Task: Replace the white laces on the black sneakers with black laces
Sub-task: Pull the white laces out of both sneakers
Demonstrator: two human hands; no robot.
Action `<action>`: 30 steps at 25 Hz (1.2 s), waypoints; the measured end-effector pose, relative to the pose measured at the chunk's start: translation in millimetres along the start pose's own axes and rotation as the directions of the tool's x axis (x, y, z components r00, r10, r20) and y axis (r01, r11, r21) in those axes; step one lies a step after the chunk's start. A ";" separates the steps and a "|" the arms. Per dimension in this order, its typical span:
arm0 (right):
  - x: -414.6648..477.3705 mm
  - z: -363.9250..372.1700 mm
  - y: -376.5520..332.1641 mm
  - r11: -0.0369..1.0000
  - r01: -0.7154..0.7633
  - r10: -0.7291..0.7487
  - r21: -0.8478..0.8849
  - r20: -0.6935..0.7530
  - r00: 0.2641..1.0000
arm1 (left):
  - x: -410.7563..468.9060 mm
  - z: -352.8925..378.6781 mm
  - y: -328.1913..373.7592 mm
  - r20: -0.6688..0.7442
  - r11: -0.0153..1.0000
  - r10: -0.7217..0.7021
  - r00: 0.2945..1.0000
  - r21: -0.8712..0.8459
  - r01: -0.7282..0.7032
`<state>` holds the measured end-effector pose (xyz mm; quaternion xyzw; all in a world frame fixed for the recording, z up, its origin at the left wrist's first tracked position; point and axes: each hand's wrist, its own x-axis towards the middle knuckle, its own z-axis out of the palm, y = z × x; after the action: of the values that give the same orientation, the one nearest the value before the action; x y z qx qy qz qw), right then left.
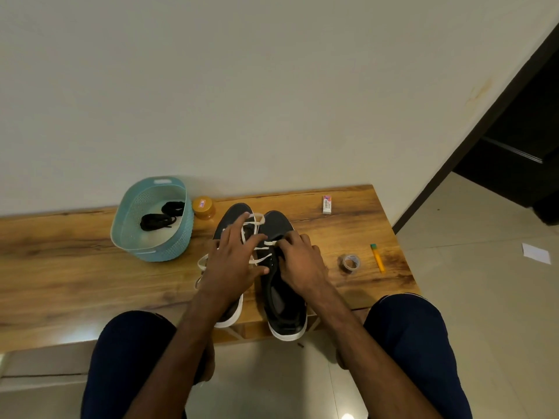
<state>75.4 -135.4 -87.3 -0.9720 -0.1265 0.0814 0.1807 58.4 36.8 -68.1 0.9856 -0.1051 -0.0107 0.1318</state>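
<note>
Knees (408,328) at the near edge; both grips on the black sneakers (286,309), unlacing under way.
Left grip (233,261) is spread flat over the left sneaker, with slack white laces (263,244) looped across its fingers. Right grip (299,261) is curled at the right sneaker's eyelets and appears to pinch a lace crossing. The pair stands mid tabletop (75,267), heels overhanging the near edge. Black laces (160,220) lie in the teal basket (151,252), far left. Risks, as judged: a hard pull toward the body could drag a sneaker off the edge, since the heels lack support. Loose loops round the left fingers could snag and tighten into a knot. The tape roll (350,262) just right could be knocked by the right wrist.
</note>
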 end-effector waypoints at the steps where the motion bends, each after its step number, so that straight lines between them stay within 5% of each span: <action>1: 3.3 -0.4 -0.9 0.999 0.004 -0.004 -0.044 0.006 1.000 | 2.0 2.1 -0.1 0.029 1.000 0.008 1.000 0.003 -0.008; 4: 8.8 0.1 -0.6 0.995 0.007 -0.003 -0.096 0.036 0.999 | 6.9 2.7 -2.9 0.129 1.000 -0.016 0.992 -0.021 0.019; 12: 9.4 19.5 1.4 0.928 -0.122 0.148 0.353 -0.050 0.988 | 10.6 3.6 0.2 0.202 0.999 0.030 0.979 0.022 -0.035; 16: 4.5 24.6 -4.1 0.935 -0.125 0.165 0.331 -0.095 0.982 | 9.5 1.3 0.6 0.232 1.000 0.021 0.973 -0.022 -0.017; 21: 4.5 23.2 -5.7 0.982 -0.070 0.075 0.173 -0.023 0.997 | 7.6 0.6 -1.9 0.222 0.999 0.022 0.975 -0.041 -0.013; 23: 7.5 22.6 -1.0 0.968 -0.091 0.087 0.235 0.029 0.996 | 10.0 2.3 -2.8 0.219 0.999 0.009 0.976 -0.051 0.002; 26: 11.8 12.5 8.8 0.861 -0.160 0.162 0.484 0.038 0.986 | 14.4 6.3 -5.0 0.212 0.999 -0.001 0.977 -0.037 0.009; 30: 8.8 -9.3 18.3 0.582 -0.198 0.270 0.789 0.042 0.962 | 15.9 11.0 -4.8 0.229 1.000 -0.001 0.973 -0.015 0.005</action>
<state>89.7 -152.6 -86.5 -0.8045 0.0587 0.1114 0.5805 74.3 35.1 -79.8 0.9769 -0.1181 -0.1251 0.1265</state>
